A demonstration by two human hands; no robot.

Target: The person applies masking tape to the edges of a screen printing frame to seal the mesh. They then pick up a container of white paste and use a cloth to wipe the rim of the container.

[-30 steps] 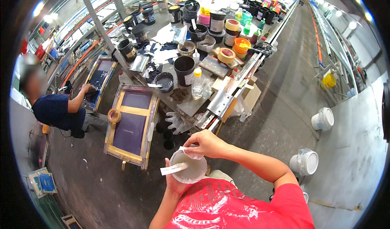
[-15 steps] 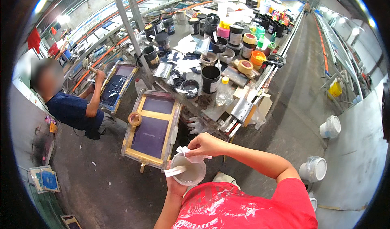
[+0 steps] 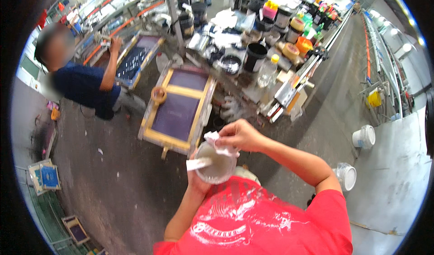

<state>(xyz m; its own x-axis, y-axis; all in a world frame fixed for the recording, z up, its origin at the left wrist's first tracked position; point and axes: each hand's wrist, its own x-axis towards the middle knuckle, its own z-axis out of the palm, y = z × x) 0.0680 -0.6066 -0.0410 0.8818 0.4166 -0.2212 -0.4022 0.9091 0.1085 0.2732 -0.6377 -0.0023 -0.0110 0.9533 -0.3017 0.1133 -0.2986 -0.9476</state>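
Observation:
In front of my chest my left hand (image 3: 197, 179) is wrapped round the side of a whitish plastic tub (image 3: 231, 168), which has some pale liquid inside. A flat white stick, perhaps a spatula (image 3: 197, 164), leans in the tub with its end jutting over the left side of the rim. My right hand (image 3: 240, 136) pinches a crumpled white cloth or tissue (image 3: 222, 147) at the tub's far rim. Just beyond the tub stands a wood-framed printing screen (image 3: 174, 112) with dark purple mesh. A roll of brown tape (image 3: 158, 95) rests on its left side.
At the left a person in a dark blue shirt (image 3: 83, 85) handles a second screen (image 3: 133, 62). A crowded table ahead bears black buckets (image 3: 255, 56), a yellow-capped clear bottle (image 3: 267, 71) and tape rolls (image 3: 290, 50). White pails (image 3: 364, 137) stand along the right wall.
The view has shifted, so the table and screens sit farther right and higher. Both hands keep hold of the tub and the cloth. The person at the left has the raised hand still at the screen.

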